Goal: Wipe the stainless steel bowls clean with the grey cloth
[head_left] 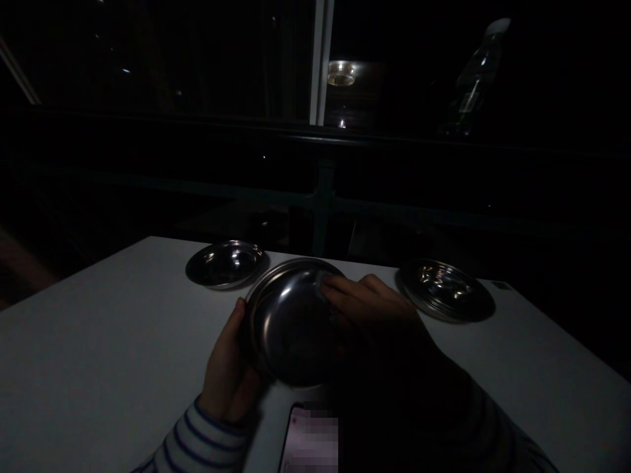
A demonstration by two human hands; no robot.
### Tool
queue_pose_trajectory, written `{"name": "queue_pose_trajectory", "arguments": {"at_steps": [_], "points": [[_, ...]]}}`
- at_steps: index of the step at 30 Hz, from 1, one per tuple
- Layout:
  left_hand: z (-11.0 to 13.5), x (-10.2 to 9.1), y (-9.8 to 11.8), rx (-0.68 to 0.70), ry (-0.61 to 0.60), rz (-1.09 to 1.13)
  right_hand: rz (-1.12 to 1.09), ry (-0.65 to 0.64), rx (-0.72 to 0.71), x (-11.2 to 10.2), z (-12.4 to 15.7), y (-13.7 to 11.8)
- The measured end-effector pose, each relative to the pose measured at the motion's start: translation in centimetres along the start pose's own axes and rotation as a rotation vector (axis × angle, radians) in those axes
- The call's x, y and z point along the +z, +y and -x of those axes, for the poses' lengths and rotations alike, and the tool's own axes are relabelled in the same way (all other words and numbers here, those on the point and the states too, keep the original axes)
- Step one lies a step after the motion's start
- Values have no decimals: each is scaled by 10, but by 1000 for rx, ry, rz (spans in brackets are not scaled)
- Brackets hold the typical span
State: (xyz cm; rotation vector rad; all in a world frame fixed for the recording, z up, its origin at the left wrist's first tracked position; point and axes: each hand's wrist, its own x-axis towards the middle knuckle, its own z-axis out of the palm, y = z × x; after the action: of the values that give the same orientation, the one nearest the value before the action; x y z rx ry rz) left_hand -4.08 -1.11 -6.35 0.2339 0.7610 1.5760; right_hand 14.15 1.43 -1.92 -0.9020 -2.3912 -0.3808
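Note:
In the dim light a shallow round stainless steel dish (296,328) is tilted up above the white table. My left hand (229,368) grips its left edge, thumb up on the rim and the other fingers mostly hidden behind. The right hand (367,305) lies across the upper right of the dish, its fingers pressed together against the inner face. A small pale bit of something shows at those fingertips, too dark to name. Just beyond, to the left, sits another steel dish (227,265). Several more steel dishes (446,290) are stacked at the right.
A lit phone (310,440) lies on the white table (98,335), close to me below the dish. Past the table's far edge run a dark rail (256,135) and a window frame (321,62). A clear bottle (476,82) stands at upper right.

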Motion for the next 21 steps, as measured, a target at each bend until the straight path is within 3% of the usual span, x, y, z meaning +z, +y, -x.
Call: {"name": "queue_pose_trajectory", "arguments": {"at_steps": [2, 5, 9, 14, 18, 21], "points": [[-3, -2, 1, 45, -12, 51, 4, -25, 14, -3, 0, 3], [-4, -2, 0, -55, -76, 59, 9, -37, 32, -6, -1, 4], [-2, -2, 1, -56, -20, -14, 21, -14, 8, -8, -2, 0], [-3, 0, 4, 20, 0, 74, -33, 11, 2, -7, 0, 2], [-1, 2, 2, -80, -12, 4, -30, 56, 11, -5, -1, 2], [-3, -2, 7, -5, -23, 48, -47, 33, -7, -6, -1, 2]]}}
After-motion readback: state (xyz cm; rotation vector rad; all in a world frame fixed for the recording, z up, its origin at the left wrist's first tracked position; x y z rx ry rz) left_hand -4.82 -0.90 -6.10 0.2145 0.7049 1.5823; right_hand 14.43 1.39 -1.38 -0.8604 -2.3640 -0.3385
